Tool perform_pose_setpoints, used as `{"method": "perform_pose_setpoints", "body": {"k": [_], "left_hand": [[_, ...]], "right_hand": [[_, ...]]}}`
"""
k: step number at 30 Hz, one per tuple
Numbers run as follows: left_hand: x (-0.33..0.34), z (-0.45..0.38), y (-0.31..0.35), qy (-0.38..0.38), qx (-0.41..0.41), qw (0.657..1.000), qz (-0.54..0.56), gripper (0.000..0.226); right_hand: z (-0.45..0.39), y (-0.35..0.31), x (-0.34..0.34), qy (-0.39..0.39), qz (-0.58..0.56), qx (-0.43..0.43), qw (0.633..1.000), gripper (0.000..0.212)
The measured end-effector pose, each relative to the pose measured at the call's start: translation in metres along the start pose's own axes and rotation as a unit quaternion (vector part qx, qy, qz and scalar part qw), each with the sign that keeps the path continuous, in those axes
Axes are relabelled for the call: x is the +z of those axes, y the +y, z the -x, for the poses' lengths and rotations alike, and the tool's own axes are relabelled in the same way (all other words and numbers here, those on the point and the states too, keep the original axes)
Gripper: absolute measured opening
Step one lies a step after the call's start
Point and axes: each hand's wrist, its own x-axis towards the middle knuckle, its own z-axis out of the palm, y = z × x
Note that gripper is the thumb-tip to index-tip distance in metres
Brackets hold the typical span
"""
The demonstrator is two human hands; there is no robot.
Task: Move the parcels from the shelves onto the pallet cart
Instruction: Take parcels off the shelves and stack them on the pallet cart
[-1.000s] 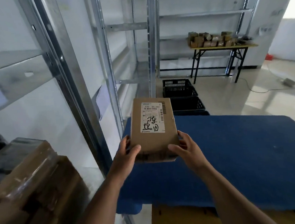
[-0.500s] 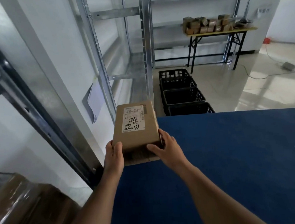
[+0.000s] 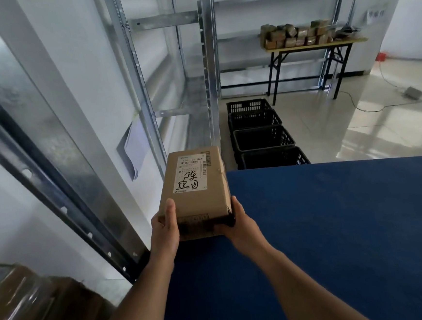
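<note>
Both your hands, left hand (image 3: 165, 227) and right hand (image 3: 240, 223), are gripping the near end of a brown cardboard parcel with a white shipping label (image 3: 195, 188), holding it over the far left corner of the blue-topped pallet cart (image 3: 336, 225). Nothing is lying on the cart yet, and brown taped parcels (image 3: 27, 308) are waiting at near left, so I judge the job is barely starting.

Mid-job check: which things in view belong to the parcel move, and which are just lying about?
Job:
- parcel, gripped by left hand and right hand
- blue pallet cart, where it goes
- metal shelves
- wrapped parcels at lower left

Lying about:
- black crates
- folding table with small boxes
- floor cable
</note>
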Motion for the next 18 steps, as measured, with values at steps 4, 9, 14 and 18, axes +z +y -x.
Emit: {"method": "perform_pose_setpoints", "body": {"k": [4,9,14,18], "left_hand": [[0.0,-0.002,0.0,-0.002,-0.003,1.0,0.008,0.09],[0.0,0.0,0.0,0.008,-0.015,1.0,-0.009,0.092],[-0.002,0.024,0.001,0.024,-0.023,0.999,-0.003,0.09],[-0.009,0.066,-0.005,0.02,0.034,0.999,-0.026,0.064]], "right_hand": [[0.0,-0.002,0.001,0.008,0.01,0.011,1.0,0.08],[0.003,-0.006,0.001,0.013,0.041,0.023,0.999,0.069],[0.022,-0.013,-0.006,0.023,0.098,0.001,0.995,0.066],[0.049,-0.021,-0.02,0.024,0.189,-0.033,0.981,0.061]]}}
